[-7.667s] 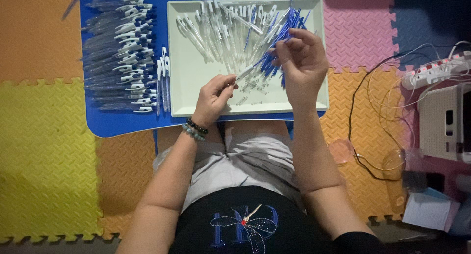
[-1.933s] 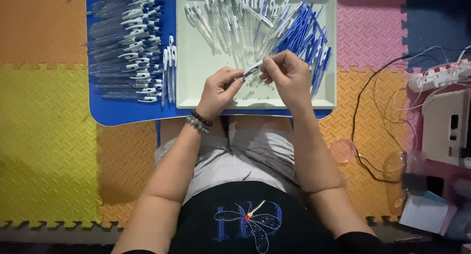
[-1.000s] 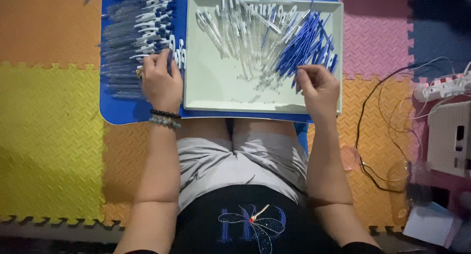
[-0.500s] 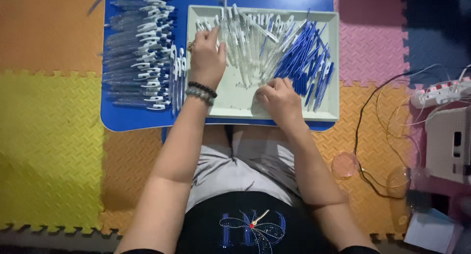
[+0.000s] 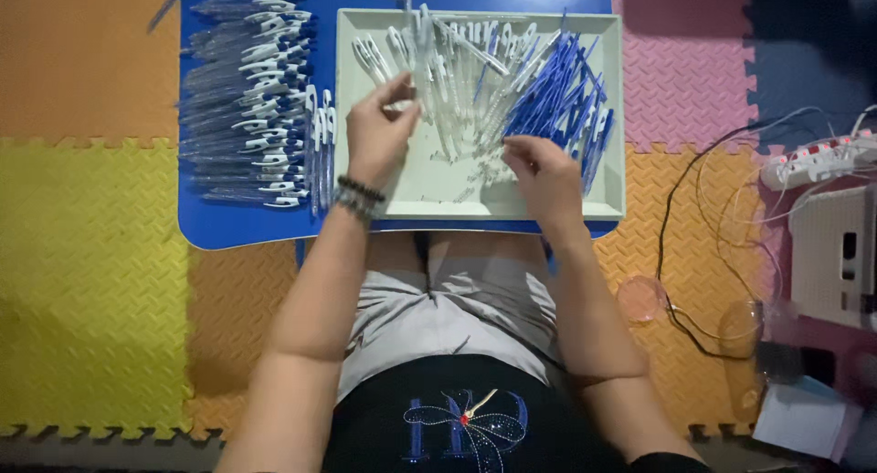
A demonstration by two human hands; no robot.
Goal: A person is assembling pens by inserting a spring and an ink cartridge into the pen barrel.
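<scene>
Left hand (image 5: 376,137) pinches a clear plastic pen barrel (image 5: 422,67); right hand (image 5: 546,173), fingers curled, touches loose parts in the shallow white tray (image 5: 614,117).

Bare tray (image 5: 429,185) floor lies between hands; pen parts (image 5: 475,62) crowd beyond.

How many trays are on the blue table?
1. The pale tray sits on the right part of the blue table, and both the left hand and right hand are over it.
</scene>
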